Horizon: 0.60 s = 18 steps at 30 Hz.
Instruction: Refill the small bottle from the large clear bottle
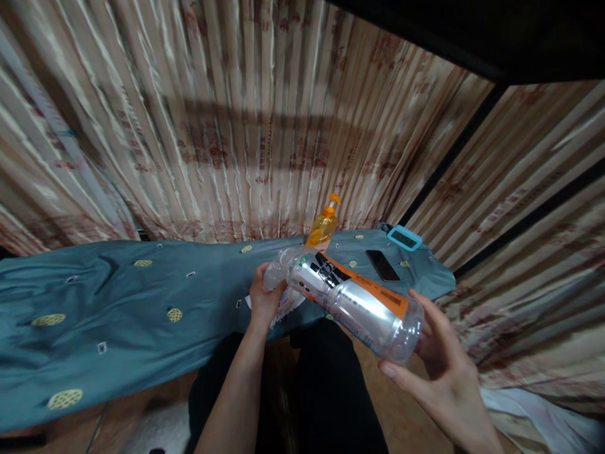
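A clear plastic bottle [352,299] with a silver, black and orange label lies tilted between my hands, neck to the left, base to the right. My right hand [437,359] cups its base from below, fingers spread around it. My left hand [265,296] grips the neck end together with a white cloth [286,306] that hangs under it. The bottle looks empty. All this is above the blue patterned cloth [118,309] covering the table in front of me.
An orange pump bottle [324,224] stands on the table behind the clear bottle. A black phone [382,265] and a light-blue device [404,238] lie at the table's right end. Striped curtains [236,126] hang behind. My dark-clad legs [326,391] are below.
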Each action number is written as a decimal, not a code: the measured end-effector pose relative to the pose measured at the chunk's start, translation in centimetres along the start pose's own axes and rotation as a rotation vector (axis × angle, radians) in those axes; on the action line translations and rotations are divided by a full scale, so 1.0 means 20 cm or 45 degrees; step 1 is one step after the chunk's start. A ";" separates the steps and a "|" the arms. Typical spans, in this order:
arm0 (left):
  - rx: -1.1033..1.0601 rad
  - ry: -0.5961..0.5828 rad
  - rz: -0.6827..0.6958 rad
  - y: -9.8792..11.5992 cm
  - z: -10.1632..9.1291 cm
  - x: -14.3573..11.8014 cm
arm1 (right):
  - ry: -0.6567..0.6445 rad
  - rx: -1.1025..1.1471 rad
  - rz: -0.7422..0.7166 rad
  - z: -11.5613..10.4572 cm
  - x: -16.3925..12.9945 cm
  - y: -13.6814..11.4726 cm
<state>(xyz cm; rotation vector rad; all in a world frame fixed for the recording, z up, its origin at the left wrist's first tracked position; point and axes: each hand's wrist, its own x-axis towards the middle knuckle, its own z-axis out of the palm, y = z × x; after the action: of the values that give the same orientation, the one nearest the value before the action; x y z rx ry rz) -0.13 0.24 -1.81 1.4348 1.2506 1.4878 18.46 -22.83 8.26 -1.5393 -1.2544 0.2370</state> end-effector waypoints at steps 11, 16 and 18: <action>0.010 -0.017 0.007 0.01 -0.01 0.00 | -0.014 0.002 -0.026 -0.01 0.01 -0.01; -0.006 -0.026 -0.005 0.00 -0.01 0.00 | -0.015 -0.032 -0.016 -0.01 0.01 -0.01; -0.003 -0.027 -0.015 0.01 -0.01 0.00 | -0.013 -0.037 -0.020 -0.01 0.01 -0.01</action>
<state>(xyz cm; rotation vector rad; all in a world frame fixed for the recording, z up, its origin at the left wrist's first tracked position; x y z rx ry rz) -0.25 0.09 -1.65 1.4360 1.2423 1.4624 18.65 -22.77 8.66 -1.5543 -1.2825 0.2179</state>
